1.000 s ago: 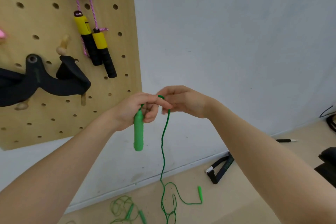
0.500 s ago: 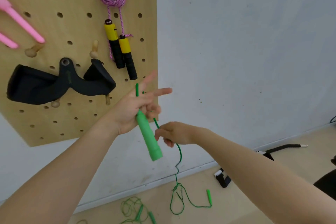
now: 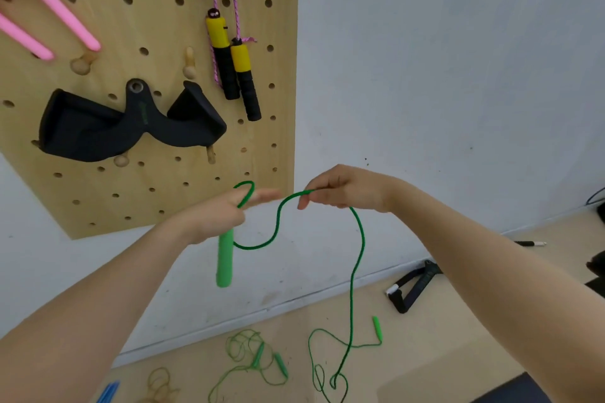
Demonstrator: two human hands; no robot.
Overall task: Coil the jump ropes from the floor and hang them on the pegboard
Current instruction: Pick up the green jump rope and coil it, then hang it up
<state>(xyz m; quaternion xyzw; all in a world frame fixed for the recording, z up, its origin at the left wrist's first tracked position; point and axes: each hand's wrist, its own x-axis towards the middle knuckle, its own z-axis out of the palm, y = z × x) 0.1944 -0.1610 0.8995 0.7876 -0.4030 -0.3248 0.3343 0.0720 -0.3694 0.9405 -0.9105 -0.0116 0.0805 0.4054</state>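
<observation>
My left hand grips one green handle of a green jump rope; the handle hangs downward and a small loop of cord stands above the fingers. My right hand pinches the same cord a little to the right, at about the same height. From there the cord drops to the floor, where it lies in loose loops ending at the other green handle. The wooden pegboard hangs on the wall above left.
On the pegboard hang a coiled purple rope with yellow-black handles, a black strap and pink handles. A lighter green rope, a tan rope and a black exercise handle lie on the floor.
My right hand has risen from below the left hand to its right, drawing a length of cord up. The handle in my left hand has swung to hang straight down.
</observation>
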